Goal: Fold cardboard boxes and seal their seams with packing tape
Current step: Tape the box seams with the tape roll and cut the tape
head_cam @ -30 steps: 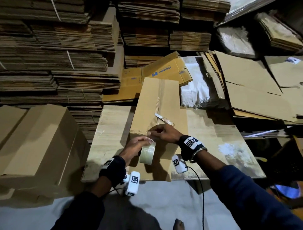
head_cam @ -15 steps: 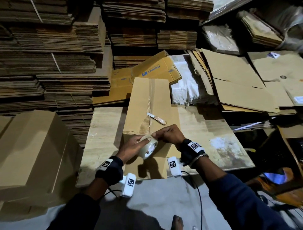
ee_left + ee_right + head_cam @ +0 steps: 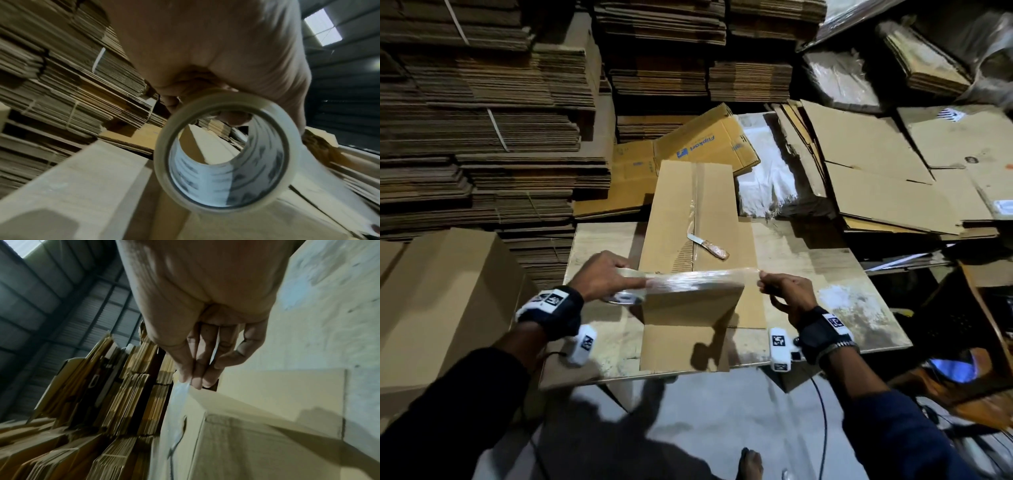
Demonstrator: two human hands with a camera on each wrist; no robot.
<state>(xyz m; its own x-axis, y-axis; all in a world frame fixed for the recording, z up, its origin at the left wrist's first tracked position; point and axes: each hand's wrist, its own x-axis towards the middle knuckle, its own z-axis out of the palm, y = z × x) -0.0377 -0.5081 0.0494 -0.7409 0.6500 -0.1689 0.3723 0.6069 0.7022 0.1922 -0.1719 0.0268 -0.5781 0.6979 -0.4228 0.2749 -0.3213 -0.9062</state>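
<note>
Left hand (image 3: 599,274) gripped the clear tape roll (image 3: 224,152); right hand (image 3: 786,294) pinched its glossy, blurred strip (image 3: 702,275) over the matte cardboard box (image 3: 688,219).

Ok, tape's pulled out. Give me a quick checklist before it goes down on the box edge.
1. Left hand grips tape roll: ok.
2. Right hand pinches the free end of the tape strip: ok.
3. Strip stretched across the near edge of the box: ok.
4. Strip free of wrinkles: cannot tell, blurred.
5. Knife within reach on the box top: ok.
6. Near-end flaps fully closed: cannot tell.
</note>
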